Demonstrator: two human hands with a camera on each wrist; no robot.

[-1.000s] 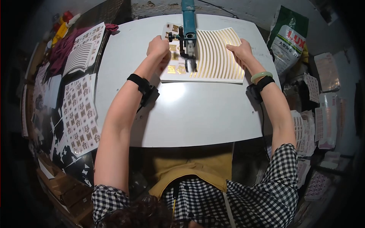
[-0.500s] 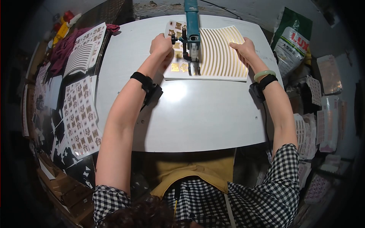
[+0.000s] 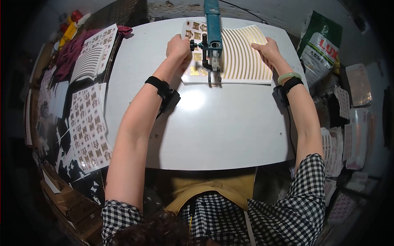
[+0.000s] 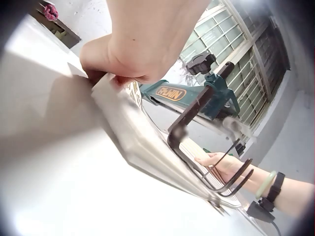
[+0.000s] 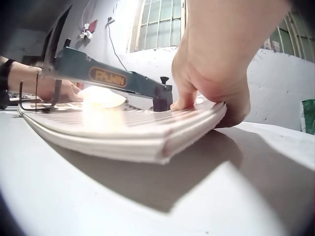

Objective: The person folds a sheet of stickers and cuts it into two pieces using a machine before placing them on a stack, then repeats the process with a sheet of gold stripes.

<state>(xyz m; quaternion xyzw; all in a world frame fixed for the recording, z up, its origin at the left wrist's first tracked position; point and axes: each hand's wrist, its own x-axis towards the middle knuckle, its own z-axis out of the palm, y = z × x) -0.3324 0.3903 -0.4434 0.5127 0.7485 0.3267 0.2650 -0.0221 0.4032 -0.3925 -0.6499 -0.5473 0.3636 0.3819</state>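
A thick stack of printed sheets (image 3: pixel 246 57), with gold stripes on the right and gold emblems on the left, lies under the teal arm of a scroll saw (image 3: pixel 214 26). My left hand (image 3: pixel 178 47) grips its left edge beside the saw's black knob. On the opposite edge my right hand (image 3: pixel 268 50) holds the stack, thumb on top and fingers hidden beneath. The saw's dark forked foot (image 3: pixel 210 77) stands right at the stack's near edge. In the right wrist view, the near right corner of the stack (image 5: pixel 165 147) curves up over its shadow.
The white tabletop (image 3: pixel 221 127) extends toward me. More printed sheets (image 3: pixel 88 127) lie on a dark surface at left, with white paper scraps around them. A green and white bag (image 3: pixel 322 49) stands at the right, above wrapped bundles (image 3: pixel 356 135).
The stack has slid away from me under the saw arm, so the forked foot now meets its near edge. Both hands moved with it, keeping their grip. The head view shifted slightly.
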